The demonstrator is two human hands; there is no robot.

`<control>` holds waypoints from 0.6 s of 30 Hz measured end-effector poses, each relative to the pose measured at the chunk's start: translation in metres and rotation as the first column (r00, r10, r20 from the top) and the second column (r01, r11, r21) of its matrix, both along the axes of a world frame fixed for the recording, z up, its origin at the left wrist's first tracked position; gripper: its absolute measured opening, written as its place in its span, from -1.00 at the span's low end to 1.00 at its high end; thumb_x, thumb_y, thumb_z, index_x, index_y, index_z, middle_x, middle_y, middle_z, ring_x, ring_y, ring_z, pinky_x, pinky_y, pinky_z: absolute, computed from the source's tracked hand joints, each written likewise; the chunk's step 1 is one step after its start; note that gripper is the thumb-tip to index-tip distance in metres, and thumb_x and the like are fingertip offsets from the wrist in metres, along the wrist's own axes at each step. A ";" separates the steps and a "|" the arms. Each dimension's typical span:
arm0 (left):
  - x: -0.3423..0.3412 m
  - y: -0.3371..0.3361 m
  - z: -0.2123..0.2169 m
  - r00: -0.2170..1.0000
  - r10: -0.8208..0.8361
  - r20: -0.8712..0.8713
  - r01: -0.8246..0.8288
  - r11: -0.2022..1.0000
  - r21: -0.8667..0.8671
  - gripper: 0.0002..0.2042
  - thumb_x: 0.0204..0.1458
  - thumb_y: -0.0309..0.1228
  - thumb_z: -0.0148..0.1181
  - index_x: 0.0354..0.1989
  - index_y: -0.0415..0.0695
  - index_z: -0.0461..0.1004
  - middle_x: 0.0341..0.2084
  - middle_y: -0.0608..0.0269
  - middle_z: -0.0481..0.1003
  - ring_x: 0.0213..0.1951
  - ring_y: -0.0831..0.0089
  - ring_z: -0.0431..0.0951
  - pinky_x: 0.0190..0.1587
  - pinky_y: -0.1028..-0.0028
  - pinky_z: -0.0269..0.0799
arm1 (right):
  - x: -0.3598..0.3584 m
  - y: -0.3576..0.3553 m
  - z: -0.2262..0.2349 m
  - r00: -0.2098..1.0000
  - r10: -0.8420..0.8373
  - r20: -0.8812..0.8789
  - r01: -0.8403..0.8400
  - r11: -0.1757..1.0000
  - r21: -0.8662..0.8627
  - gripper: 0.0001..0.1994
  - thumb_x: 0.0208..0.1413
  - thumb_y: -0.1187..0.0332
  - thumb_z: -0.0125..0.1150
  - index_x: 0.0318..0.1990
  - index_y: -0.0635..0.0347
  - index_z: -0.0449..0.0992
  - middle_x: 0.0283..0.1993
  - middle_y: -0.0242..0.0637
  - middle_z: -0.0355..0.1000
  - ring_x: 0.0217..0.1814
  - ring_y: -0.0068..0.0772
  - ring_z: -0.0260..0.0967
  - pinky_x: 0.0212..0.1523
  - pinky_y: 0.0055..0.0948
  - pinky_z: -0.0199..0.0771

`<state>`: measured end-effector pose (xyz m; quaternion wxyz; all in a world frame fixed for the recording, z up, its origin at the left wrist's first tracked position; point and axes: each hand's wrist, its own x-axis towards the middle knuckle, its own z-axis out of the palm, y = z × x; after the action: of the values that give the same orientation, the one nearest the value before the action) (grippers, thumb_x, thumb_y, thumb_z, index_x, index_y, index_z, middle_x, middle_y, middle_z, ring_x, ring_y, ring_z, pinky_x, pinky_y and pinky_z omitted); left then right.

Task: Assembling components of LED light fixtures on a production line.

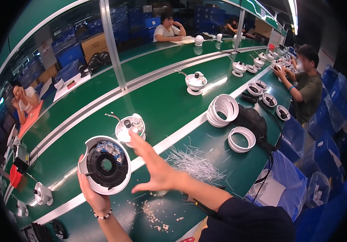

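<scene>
A long, glossy green conveyor belt [161, 113] sweeps across the view, and a dark green counter [218, 141] runs along its near side. A blue bin lined with clear plastic [286, 169] stands past the counter's right edge, and a black fabric bag [254, 123] lies beside a stack of white plastic rings [216, 117], with a single white plastic ring [242, 148] nearer. A loose heap of thin white plastic strips [193, 161] spreads beyond the right forearm, and small cream-coloured blocks [151, 211] lie scattered between the forearms. The round white plastic housing [121, 182] is held up over the counter's belt-side edge, its open face showing and its rim notched at upper left; inside sit a black ring-shaped insert [119, 173] and a small blue circuit board [112, 150]. The left hand [95, 197] grasps the housing from below and the left; the right hand's [161, 171] fingers are spread, holding nothing. Their tips overlap a white round assembly [138, 123] on the belt; contact cannot be told. A pale straight rail [181, 133] divides belt from counter, and bare belt stretches right of that assembly.
</scene>
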<state>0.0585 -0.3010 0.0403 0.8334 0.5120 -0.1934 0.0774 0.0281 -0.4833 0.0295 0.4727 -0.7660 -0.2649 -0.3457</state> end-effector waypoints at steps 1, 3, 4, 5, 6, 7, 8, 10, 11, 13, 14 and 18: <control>0.000 -0.001 -0.001 1.000 0.003 0.000 -0.003 1.000 0.000 -0.54 0.11 -0.26 -0.39 0.11 -0.32 0.01 -0.01 0.03 0.21 0.00 0.32 0.28 0.06 0.41 0.16 | 0.000 -0.002 -0.006 0.963 0.131 -0.234 -0.097 0.984 0.148 -0.14 -0.35 0.36 0.39 0.15 0.19 -0.01 0.20 -0.06 -0.03 0.13 -0.13 0.12 -0.05 -0.30 0.33; 0.001 -0.005 -0.004 0.983 0.141 0.116 -0.152 0.984 0.097 -0.53 0.11 -0.26 -0.38 0.12 -0.32 -0.02 -0.01 0.02 0.20 0.01 0.32 0.27 0.06 0.41 0.15 | 0.009 -0.010 -0.015 0.737 0.442 -0.512 -0.248 0.881 0.403 -0.31 -0.18 0.29 0.30 0.11 0.25 0.07 0.03 -0.16 0.23 -0.02 -0.37 0.26 -0.23 -0.43 0.44; 0.000 -0.007 -0.005 0.974 0.171 0.147 -0.193 0.970 0.146 -0.52 0.11 -0.25 -0.38 0.13 -0.32 -0.03 0.00 0.01 0.20 0.03 0.31 0.25 0.06 0.41 0.14 | 0.013 -0.010 -0.019 0.565 0.574 -0.592 -0.250 0.804 0.540 -0.58 -0.02 0.28 0.14 -0.03 0.30 0.26 -0.19 -0.25 0.37 -0.17 -0.48 0.33 -0.35 -0.52 0.45; 0.000 -0.011 -0.005 0.974 0.171 0.148 -0.192 0.971 0.145 -0.52 0.11 -0.25 -0.38 0.13 -0.32 -0.03 0.00 0.01 0.20 0.03 0.31 0.25 0.06 0.41 0.14 | 0.015 -0.011 -0.021 0.566 0.574 -0.592 -0.250 0.804 0.540 -0.58 -0.02 0.28 0.14 -0.03 0.30 0.26 -0.19 -0.25 0.37 -0.17 -0.48 0.33 -0.35 -0.52 0.45; -0.002 -0.012 -0.005 0.969 0.174 0.174 -0.202 0.966 0.161 -0.52 0.11 -0.25 -0.37 0.13 -0.33 -0.03 0.01 0.01 0.19 0.03 0.31 0.25 0.07 0.41 0.13 | 0.017 -0.008 -0.022 0.560 0.591 -0.581 -0.255 0.790 0.558 -0.68 0.03 0.30 0.07 -0.12 0.33 0.32 -0.25 -0.26 0.39 -0.24 -0.52 0.34 -0.36 -0.53 0.44; -0.002 -0.012 -0.004 0.964 0.178 0.200 -0.214 0.961 0.177 -0.52 0.10 -0.25 -0.37 0.13 -0.34 -0.03 0.01 0.01 0.19 0.04 0.30 0.24 0.07 0.40 0.12 | 0.018 -0.006 -0.023 0.552 0.608 -0.570 -0.261 0.775 0.575 -0.76 0.07 0.32 0.00 -0.22 0.35 0.39 -0.32 -0.28 0.41 -0.31 -0.55 0.36 -0.38 -0.54 0.44; 0.001 -0.012 -0.005 0.962 0.187 0.198 -0.223 0.958 0.179 -0.52 0.10 -0.25 -0.37 0.13 -0.34 -0.03 0.01 0.01 0.19 0.04 0.30 0.24 0.07 0.40 0.12 | 0.018 -0.005 -0.023 0.545 0.615 -0.570 -0.266 0.772 0.577 -0.76 0.07 0.32 0.00 -0.22 0.35 0.39 -0.32 -0.28 0.41 -0.31 -0.55 0.36 -0.38 -0.54 0.44; 0.005 0.002 -0.006 0.970 0.162 0.183 -0.186 0.975 0.123 -0.50 0.09 -0.23 -0.35 0.12 -0.36 -0.02 0.02 0.00 0.18 0.05 0.28 0.22 0.11 0.38 0.08 | 0.017 0.009 -0.018 0.617 0.627 -0.475 -0.236 0.724 0.648 -0.72 0.03 0.25 0.08 -0.45 0.38 0.44 -0.51 -0.31 0.41 -0.47 -0.62 0.35 -0.51 -0.61 0.41; 0.009 0.002 -0.011 0.969 0.157 0.192 -0.175 0.981 0.080 -0.49 0.09 -0.21 -0.34 0.10 -0.38 0.00 0.03 -0.01 0.17 0.07 0.27 0.20 0.12 0.36 0.04 | 0.013 0.012 -0.017 0.643 0.600 -0.476 -0.199 0.730 0.653 -0.74 0.01 0.28 0.10 -0.47 0.37 0.46 -0.54 -0.31 0.40 -0.50 -0.65 0.34 -0.52 -0.63 0.39; 0.010 -0.001 -0.009 0.956 0.145 0.254 -0.187 0.971 0.149 -0.51 0.08 -0.21 -0.33 0.11 -0.32 0.04 0.03 0.03 0.19 0.07 0.26 0.20 0.13 0.34 0.06 | 0.008 0.012 -0.016 0.755 0.451 -0.475 -0.143 0.821 0.552 -0.80 -0.03 0.35 0.13 -0.48 0.35 0.48 -0.58 -0.35 0.40 -0.50 -0.70 0.31 -0.54 -0.64 0.34; 0.005 -0.008 -0.001 0.947 0.114 0.300 -0.169 0.972 0.165 -0.51 0.08 -0.23 -0.34 0.10 -0.34 0.05 0.03 0.03 0.19 0.08 0.27 0.20 0.14 0.35 0.04 | 0.009 0.010 -0.020 0.838 0.341 -0.427 -0.120 0.877 0.466 -0.84 -0.04 0.41 0.09 -0.49 0.35 0.48 -0.59 -0.38 0.39 -0.52 -0.71 0.29 -0.53 -0.66 0.31; 0.000 0.002 -0.013 0.936 0.172 0.309 -0.250 0.939 0.235 -0.57 0.08 -0.36 -0.33 0.10 -0.36 0.06 0.09 -0.01 0.11 0.15 0.27 0.08 0.17 0.42 -0.11 | -0.001 0.013 -0.022 0.816 0.327 -0.476 -0.015 0.836 0.549 -0.83 -0.10 0.40 0.07 -0.48 0.37 0.46 -0.52 -0.40 0.38 -0.51 -0.69 0.25 -0.46 -0.66 0.23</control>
<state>0.0581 -0.2994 0.0273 0.7059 0.6224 -0.2629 0.2126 0.0273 -0.4703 0.0075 0.7481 -0.6468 -0.0839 -0.1226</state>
